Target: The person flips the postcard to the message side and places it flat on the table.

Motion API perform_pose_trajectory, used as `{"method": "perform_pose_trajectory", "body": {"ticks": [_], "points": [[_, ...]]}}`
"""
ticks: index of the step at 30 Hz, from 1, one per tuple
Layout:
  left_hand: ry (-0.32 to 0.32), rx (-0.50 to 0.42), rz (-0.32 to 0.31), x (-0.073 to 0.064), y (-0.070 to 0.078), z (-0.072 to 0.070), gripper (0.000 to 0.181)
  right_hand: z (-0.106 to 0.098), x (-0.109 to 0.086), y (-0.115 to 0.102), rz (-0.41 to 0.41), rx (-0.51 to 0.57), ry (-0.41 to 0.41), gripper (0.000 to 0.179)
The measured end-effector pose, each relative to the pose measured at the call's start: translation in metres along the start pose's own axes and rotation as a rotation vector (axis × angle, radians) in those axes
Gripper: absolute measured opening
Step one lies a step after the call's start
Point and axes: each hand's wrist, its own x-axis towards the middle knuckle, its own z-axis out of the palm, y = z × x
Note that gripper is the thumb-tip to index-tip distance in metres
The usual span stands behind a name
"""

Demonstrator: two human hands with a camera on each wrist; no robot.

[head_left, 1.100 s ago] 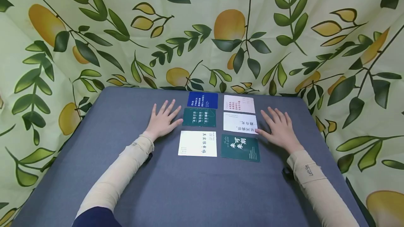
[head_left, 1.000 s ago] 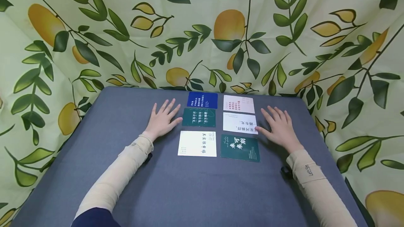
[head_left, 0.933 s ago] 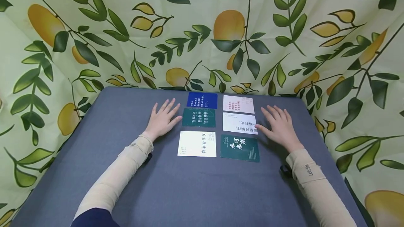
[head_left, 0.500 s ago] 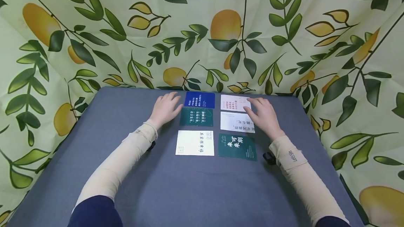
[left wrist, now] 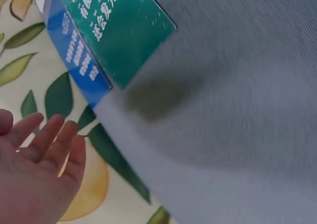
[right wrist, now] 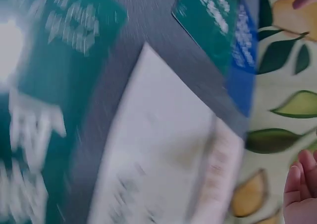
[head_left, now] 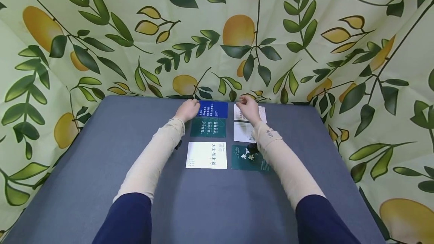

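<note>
Several printed cards lie in two columns. My left hand (head_left: 187, 110) hovers at the left edge of the blue card (head_left: 217, 109), overlapping it in the head view. In the left wrist view its fingers are loosely bent with nothing between them. Below the blue card lie a green card (head_left: 208, 128) and a white card (head_left: 203, 155). Over the pale pink card (head_left: 262, 114) is my right hand (head_left: 248, 109), fingers loosely bent and holding nothing in the right wrist view. A second white card (head_left: 241, 133) and a larger green card (head_left: 245, 165) lie under my right wrist and forearm, partly hidden.
A grey-blue cloth covers the table (head_left: 217, 202). Behind its far edge hangs a curtain (head_left: 135, 55) printed with leaves and yellow fruit. Dark cameras are strapped beneath both wrists.
Both hands have lifted from beside the cards, where the fingers were spread, and moved inward and toward the far row. Their fingers have drawn in. The cards keep their layout.
</note>
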Motion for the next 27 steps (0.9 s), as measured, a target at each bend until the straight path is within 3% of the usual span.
{"method": "perform_pose_trajectory", "body": {"ticks": [2,7,9,11,14,16,20,24,27], "points": [[-0.028,-0.058,-0.046,0.003,-0.001,0.007,0.051,0.016,0.004,0.008,0.051,0.022,-0.003,0.039],[-0.044,-0.242,-0.123,0.007,-0.002,0.020,0.055,0.067,0.041,0.066,0.061,0.090,0.002,0.042],[-0.044,-0.331,-0.153,0.008,-0.002,0.022,0.056,0.085,0.055,0.086,0.094,0.152,-0.030,0.049],[-0.053,-0.417,-0.189,0.009,-0.004,0.025,0.058,0.095,0.057,0.091,0.130,0.233,-0.075,0.056],[-0.083,-0.522,-0.251,0.011,-0.005,0.028,0.060,0.101,0.053,0.087,0.232,0.321,-0.120,0.066],[-0.100,-0.572,-0.292,0.012,-0.005,0.029,0.060,0.108,0.052,0.089,0.229,0.340,-0.080,0.067],[-0.097,-0.598,-0.349,0.015,-0.007,0.031,0.058,0.102,0.028,0.051,0.291,0.305,-0.052,0.066],[-0.069,-0.620,-0.347,0.015,-0.009,0.036,0.060,0.088,0.005,0.015,0.342,0.317,-0.071,0.065],[-0.028,-0.659,-0.341,0.049,-0.038,0.064,0.066,0.106,0.026,0.046,0.336,0.338,-0.047,0.067]]}}
